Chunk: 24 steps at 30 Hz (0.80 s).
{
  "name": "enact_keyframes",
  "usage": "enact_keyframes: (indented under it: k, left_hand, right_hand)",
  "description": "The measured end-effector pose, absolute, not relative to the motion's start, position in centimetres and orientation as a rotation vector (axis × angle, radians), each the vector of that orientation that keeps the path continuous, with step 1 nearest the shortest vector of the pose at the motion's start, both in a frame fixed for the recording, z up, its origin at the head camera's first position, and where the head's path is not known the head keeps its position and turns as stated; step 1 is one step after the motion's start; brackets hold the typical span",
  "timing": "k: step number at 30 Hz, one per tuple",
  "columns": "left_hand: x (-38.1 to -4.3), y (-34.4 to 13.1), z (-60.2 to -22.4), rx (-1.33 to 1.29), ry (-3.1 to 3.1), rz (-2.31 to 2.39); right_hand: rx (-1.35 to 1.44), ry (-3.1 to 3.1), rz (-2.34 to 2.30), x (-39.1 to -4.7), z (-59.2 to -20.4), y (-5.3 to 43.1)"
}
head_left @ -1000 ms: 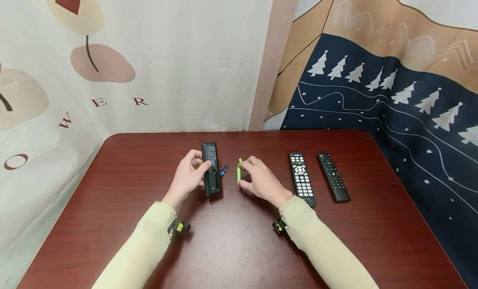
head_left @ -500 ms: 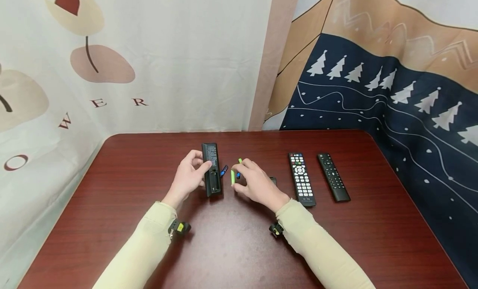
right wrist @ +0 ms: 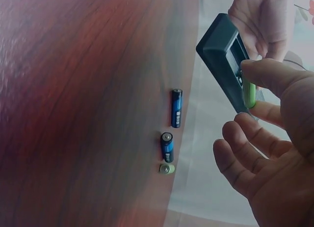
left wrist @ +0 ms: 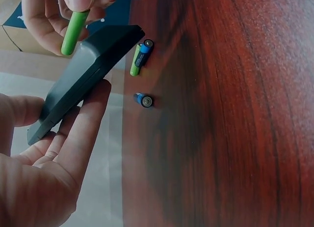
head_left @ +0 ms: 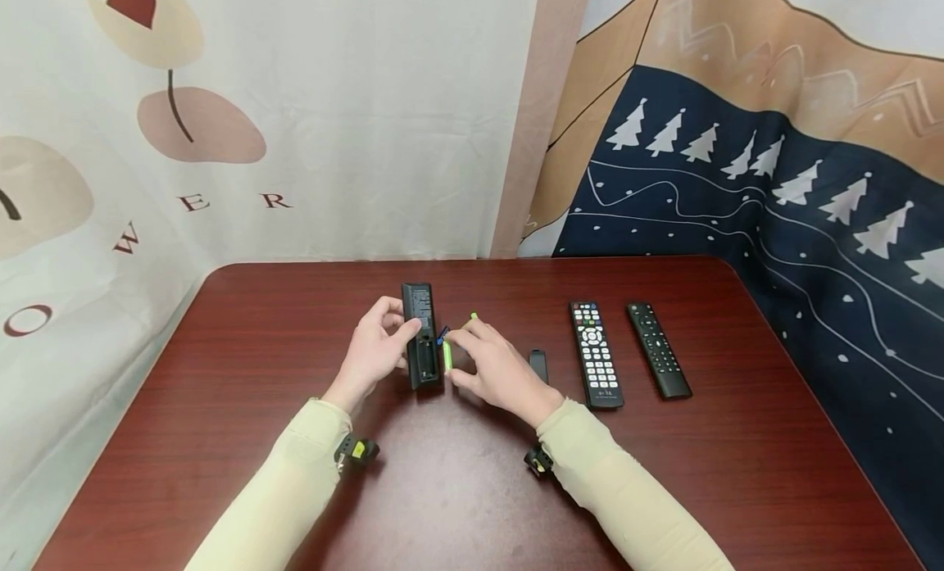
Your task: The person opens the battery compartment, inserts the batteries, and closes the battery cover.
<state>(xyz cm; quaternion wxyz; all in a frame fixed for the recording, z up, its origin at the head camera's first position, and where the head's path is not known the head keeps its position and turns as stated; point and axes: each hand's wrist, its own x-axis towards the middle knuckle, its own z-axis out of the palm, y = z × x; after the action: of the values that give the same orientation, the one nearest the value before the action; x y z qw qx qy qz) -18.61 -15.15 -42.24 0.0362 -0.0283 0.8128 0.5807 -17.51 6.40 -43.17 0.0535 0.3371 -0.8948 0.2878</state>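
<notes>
My left hand (head_left: 372, 354) grips a black remote control (head_left: 419, 302), its back turned up and its battery compartment uncovered. Between thumb and fingertip, my right hand (head_left: 501, 370) pinches a green battery (head_left: 447, 357) close beside the remote's lower right edge. In the right wrist view this held battery (right wrist: 249, 93) overlaps the compartment, while the other right fingers extend free. Two blue-and-black batteries, one nearer (right wrist: 177, 108) and one farther (right wrist: 167, 148), lie on the table with a second green battery (right wrist: 167, 168) beside the farther one.
A small black battery cover (head_left: 538, 364) lies just beyond the right wrist. Farther right are two more remotes, one with white buttons (head_left: 596, 354) and a slimmer black one (head_left: 659, 350). The brown table (head_left: 442, 505) ends at printed cloth hangings behind.
My right hand has moved left with the green battery, toward the remote. The battery cover has come into view behind it. My left hand and the remote have shifted only slightly right.
</notes>
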Motion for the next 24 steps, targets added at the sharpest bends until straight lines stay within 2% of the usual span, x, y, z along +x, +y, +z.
enact_keyframes:
  k: [24]
  left_hand:
    - [-19.0,-14.62,-41.99,-0.034,2.49,1.797]
  right_hand:
    - [1.124,-2.655,0.85,-17.11,-43.03,5.71]
